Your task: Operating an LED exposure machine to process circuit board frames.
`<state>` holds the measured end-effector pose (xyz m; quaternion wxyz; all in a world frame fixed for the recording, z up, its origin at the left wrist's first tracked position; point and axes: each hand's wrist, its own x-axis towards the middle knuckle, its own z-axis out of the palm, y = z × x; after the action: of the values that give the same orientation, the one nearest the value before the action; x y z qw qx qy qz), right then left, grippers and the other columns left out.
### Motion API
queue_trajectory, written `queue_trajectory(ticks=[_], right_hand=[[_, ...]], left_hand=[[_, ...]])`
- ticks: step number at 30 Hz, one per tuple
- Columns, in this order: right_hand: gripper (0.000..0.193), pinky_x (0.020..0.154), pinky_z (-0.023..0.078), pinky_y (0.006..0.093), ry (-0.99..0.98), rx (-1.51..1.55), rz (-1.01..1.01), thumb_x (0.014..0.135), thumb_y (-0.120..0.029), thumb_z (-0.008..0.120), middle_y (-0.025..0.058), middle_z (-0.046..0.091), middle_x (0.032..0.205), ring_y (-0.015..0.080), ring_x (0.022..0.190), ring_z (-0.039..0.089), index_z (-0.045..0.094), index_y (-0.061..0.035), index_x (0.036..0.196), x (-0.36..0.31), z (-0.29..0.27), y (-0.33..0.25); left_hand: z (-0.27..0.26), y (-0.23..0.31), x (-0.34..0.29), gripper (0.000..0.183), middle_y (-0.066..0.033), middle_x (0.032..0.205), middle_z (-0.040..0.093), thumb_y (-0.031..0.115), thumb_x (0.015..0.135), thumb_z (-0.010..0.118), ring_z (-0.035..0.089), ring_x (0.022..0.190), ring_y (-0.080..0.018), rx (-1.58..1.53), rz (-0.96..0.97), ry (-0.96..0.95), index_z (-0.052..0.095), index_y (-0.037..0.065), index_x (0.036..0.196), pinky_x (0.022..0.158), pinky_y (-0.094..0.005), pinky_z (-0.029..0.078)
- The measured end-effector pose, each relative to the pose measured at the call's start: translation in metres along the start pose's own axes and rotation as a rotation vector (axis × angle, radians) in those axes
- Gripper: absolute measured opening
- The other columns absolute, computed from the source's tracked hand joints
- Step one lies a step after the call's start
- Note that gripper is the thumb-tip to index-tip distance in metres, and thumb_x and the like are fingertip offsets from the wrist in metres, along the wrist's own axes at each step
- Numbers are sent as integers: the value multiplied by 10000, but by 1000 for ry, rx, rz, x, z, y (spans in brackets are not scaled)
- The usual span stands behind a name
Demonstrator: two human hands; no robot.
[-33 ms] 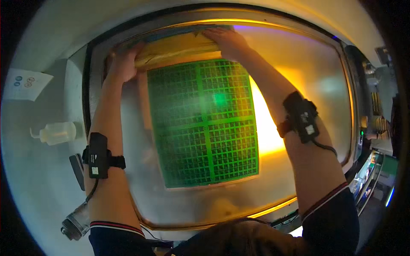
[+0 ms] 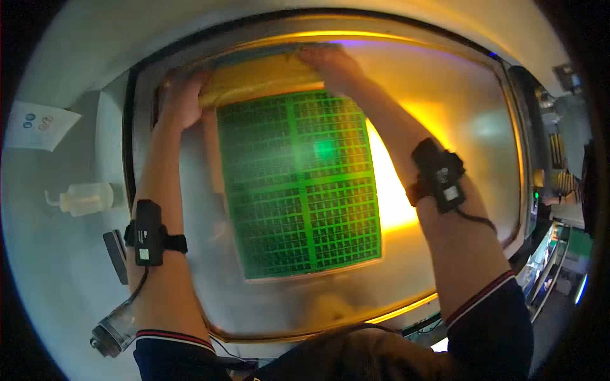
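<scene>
Reaching forward, we press both hands onto one yellow sheet [image 2: 260, 79] at the far edge of a glowing tray-like bed: the left hand [image 2: 181, 98] grasps its left end with curled fingers, the right hand [image 2: 330, 66] lies flat and spread on its right end. Just below it, touching, lies one green rectangular panel [image 2: 298, 184], a flat gridded board quartered by thicker bars. We count two black wrist devices, one per forearm, and one translucent plastic pump bottle [image 2: 86, 199] on the pale counter [image 2: 57, 279].
</scene>
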<state>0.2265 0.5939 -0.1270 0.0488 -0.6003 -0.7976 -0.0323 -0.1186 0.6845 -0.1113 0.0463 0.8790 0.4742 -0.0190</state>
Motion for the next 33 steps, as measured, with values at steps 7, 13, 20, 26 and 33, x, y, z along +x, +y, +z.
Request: queue_trajectory(ticks=[7,13,20,26,33], right_hand=[[417,949,425,536,75,255,-24,910,-125,455,71,579,1320,288,1178,557,542,-180,1314,-146,-3,-67],[928,1072,360,566,-538,304,-176,636,-248,810,105,402,1492,329,1330,435,381,-135,1451,-461,-125,-164],[734,1129,278,511,-284,264,-103,722,-48,642,132,392,1485,325,1393,333,414,-101,1417,-393,-86,-85],[655,1072,366,482,-111,8,-33,795,-10,557,75,435,1474,317,1356,393,438,-168,1419,-178,-21,67],[753,1077,409,418,-59,-9,-28,745,-47,685,58,477,1449,301,1272,498,451,-272,1424,-36,8,158]], left_hand=[[-9,62,-160,683,-201,1346,524,-33,795,603,476,1252,-440,-47,80,-39,421,139,1431,1110,-520,329],[-2,225,-438,790,-224,1444,415,283,741,730,369,1281,-549,63,342,-529,406,56,1425,1071,-630,301],[-30,240,-315,862,-209,1444,434,203,793,713,335,1321,-533,-110,227,-362,245,55,1502,1101,-623,252],[18,164,-54,651,-194,1381,501,-28,765,592,443,1272,-445,-29,178,28,452,93,1389,1082,-535,363],[0,115,87,628,-218,1292,568,35,776,640,584,1138,-387,-157,-3,-62,491,160,1373,992,-482,466]])
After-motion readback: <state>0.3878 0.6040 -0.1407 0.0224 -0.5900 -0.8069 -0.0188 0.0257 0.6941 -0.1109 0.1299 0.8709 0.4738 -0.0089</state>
